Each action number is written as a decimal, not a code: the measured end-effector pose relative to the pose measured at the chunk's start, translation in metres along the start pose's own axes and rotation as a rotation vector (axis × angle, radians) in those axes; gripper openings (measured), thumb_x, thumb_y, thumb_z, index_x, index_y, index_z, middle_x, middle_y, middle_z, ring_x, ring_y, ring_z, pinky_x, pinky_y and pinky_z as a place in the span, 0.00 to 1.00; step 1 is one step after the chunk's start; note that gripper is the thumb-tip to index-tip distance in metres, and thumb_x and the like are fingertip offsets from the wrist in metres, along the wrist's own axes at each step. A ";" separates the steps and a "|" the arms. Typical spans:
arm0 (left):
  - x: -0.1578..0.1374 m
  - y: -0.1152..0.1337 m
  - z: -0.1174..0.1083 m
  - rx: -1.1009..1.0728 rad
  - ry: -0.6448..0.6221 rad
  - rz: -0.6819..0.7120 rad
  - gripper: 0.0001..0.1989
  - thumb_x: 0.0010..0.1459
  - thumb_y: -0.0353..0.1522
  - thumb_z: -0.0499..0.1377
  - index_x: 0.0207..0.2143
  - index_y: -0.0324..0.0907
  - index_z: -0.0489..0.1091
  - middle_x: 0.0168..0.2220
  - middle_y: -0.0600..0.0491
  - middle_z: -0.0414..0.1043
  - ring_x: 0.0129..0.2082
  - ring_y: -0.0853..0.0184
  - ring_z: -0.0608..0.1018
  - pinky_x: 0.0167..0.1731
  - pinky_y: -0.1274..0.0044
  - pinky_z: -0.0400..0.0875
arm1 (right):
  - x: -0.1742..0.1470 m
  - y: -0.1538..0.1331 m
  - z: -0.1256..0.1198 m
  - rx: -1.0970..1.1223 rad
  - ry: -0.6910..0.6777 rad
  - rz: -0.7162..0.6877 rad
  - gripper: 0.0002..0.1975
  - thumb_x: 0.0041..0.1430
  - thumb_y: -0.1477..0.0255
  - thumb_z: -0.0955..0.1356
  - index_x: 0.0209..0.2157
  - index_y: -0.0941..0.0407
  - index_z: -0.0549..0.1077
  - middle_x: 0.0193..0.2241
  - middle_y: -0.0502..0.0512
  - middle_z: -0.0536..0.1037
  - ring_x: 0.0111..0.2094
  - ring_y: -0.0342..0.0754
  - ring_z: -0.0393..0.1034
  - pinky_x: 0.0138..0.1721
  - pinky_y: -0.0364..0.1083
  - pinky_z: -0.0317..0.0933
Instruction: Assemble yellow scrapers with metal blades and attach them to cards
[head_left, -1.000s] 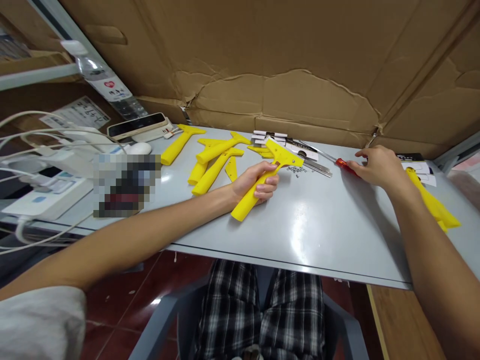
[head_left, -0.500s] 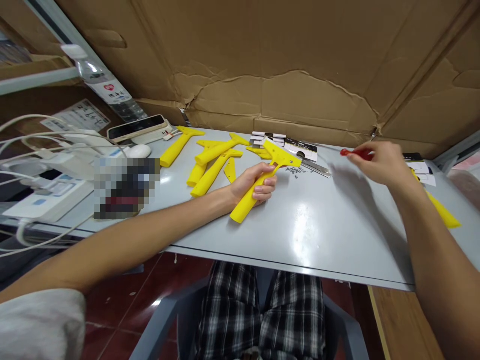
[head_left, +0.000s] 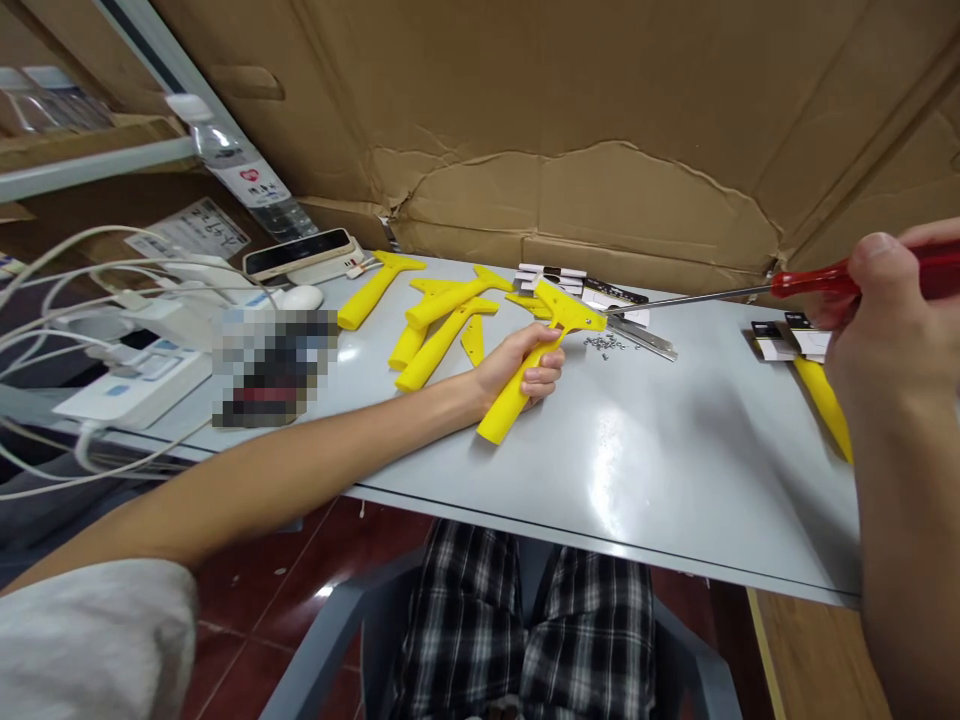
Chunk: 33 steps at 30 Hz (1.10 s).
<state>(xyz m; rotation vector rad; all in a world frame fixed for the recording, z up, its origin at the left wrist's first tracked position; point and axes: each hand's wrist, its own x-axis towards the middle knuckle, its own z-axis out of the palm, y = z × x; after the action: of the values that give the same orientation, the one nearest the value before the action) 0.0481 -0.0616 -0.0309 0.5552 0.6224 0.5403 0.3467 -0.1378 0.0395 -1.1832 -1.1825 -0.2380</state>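
Observation:
My left hand (head_left: 519, 368) is wrapped round the handle of a yellow scraper (head_left: 500, 412), its head tilted up to the right. A metal blade (head_left: 645, 338) sticks out from the right side of that head. In my right hand (head_left: 889, 325) is a screwdriver with a red handle (head_left: 814, 280). Its long shaft (head_left: 705, 298) points left towards the scraper head; whether the tip touches is too small to tell. Small screws (head_left: 604, 343) lie in a loose pile under the blade. Several yellow scraper parts (head_left: 442, 345) lie left of my left hand.
Small black-and-white boxes (head_left: 615, 297) lie behind the scraper. Another yellow handle (head_left: 823, 400) with packaging is at the right. A power strip (head_left: 139, 390) with cables, a phone (head_left: 300, 253) and a water bottle (head_left: 247, 175) occupy the left. Cardboard (head_left: 600, 130) walls the back.
My right hand has moved right and nearer to me, and the screwdriver's long shaft now shows, directed at the scraper head. My left hand keeps its hold on the scraper. The view has shifted slightly.

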 end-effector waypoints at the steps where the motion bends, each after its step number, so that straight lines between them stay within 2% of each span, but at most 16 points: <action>1: 0.000 0.000 -0.001 -0.001 -0.001 0.001 0.11 0.66 0.32 0.54 0.29 0.44 0.61 0.18 0.61 0.58 0.09 0.77 0.58 0.07 0.86 0.52 | -0.001 -0.001 0.002 0.074 0.028 0.006 0.27 0.51 0.49 0.76 0.31 0.57 0.65 0.28 0.52 0.68 0.25 0.39 0.67 0.23 0.43 0.59; 4: 0.002 0.000 -0.003 0.004 -0.010 -0.023 0.13 0.67 0.33 0.54 0.28 0.44 0.59 0.17 0.61 0.57 0.09 0.77 0.58 0.07 0.85 0.52 | -0.001 -0.001 0.005 0.100 0.032 0.068 0.31 0.49 0.46 0.76 0.30 0.57 0.63 0.31 0.55 0.70 0.31 0.42 0.71 0.24 0.43 0.61; 7: 0.002 0.000 -0.005 0.011 -0.026 -0.030 0.13 0.66 0.34 0.56 0.28 0.44 0.59 0.17 0.61 0.57 0.09 0.77 0.58 0.08 0.85 0.53 | 0.000 0.004 0.005 0.058 0.042 0.042 0.30 0.50 0.45 0.75 0.30 0.57 0.65 0.34 0.57 0.72 0.36 0.45 0.74 0.26 0.43 0.63; 12: 0.002 0.000 -0.003 0.005 -0.025 -0.007 0.09 0.65 0.32 0.56 0.30 0.44 0.61 0.18 0.62 0.58 0.09 0.76 0.59 0.07 0.85 0.53 | 0.000 0.014 0.004 0.120 0.040 -0.012 0.24 0.49 0.54 0.77 0.29 0.58 0.68 0.28 0.52 0.70 0.27 0.37 0.68 0.24 0.41 0.61; 15: 0.000 0.000 -0.001 -0.003 -0.011 -0.001 0.08 0.64 0.31 0.56 0.30 0.44 0.62 0.18 0.62 0.58 0.09 0.76 0.58 0.07 0.85 0.52 | 0.000 0.012 0.004 0.170 0.047 -0.031 0.21 0.49 0.59 0.77 0.28 0.58 0.67 0.27 0.51 0.69 0.26 0.36 0.66 0.23 0.40 0.59; 20: 0.000 0.000 -0.001 0.002 -0.008 -0.005 0.09 0.64 0.31 0.56 0.29 0.44 0.60 0.18 0.62 0.58 0.09 0.77 0.58 0.07 0.86 0.52 | 0.001 0.009 0.006 0.181 0.011 0.019 0.21 0.51 0.57 0.75 0.29 0.58 0.66 0.26 0.52 0.69 0.25 0.37 0.65 0.21 0.40 0.60; 25: -0.001 0.000 0.000 0.000 -0.007 -0.029 0.09 0.65 0.32 0.55 0.30 0.44 0.60 0.17 0.62 0.57 0.09 0.76 0.58 0.07 0.86 0.53 | 0.005 0.025 0.007 0.283 0.078 -0.006 0.24 0.45 0.58 0.79 0.28 0.60 0.69 0.30 0.51 0.69 0.27 0.35 0.66 0.19 0.38 0.59; 30: -0.003 0.001 0.003 -0.013 -0.002 -0.021 0.08 0.66 0.31 0.54 0.30 0.44 0.62 0.18 0.61 0.59 0.09 0.77 0.58 0.07 0.86 0.53 | 0.007 0.033 0.004 0.295 0.090 -0.006 0.23 0.44 0.63 0.81 0.29 0.62 0.69 0.32 0.47 0.70 0.30 0.30 0.67 0.23 0.32 0.62; 33: -0.002 0.001 0.002 -0.004 -0.006 -0.063 0.13 0.68 0.34 0.53 0.28 0.44 0.61 0.16 0.62 0.55 0.08 0.76 0.58 0.07 0.85 0.53 | 0.006 0.031 0.004 0.310 0.030 -0.034 0.23 0.47 0.60 0.80 0.29 0.62 0.69 0.29 0.46 0.68 0.24 0.31 0.66 0.18 0.35 0.60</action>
<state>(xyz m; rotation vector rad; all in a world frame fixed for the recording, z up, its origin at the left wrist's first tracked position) 0.0478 -0.0631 -0.0280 0.5312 0.6310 0.4807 0.3690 -0.1187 0.0260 -0.8862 -1.1667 -0.0929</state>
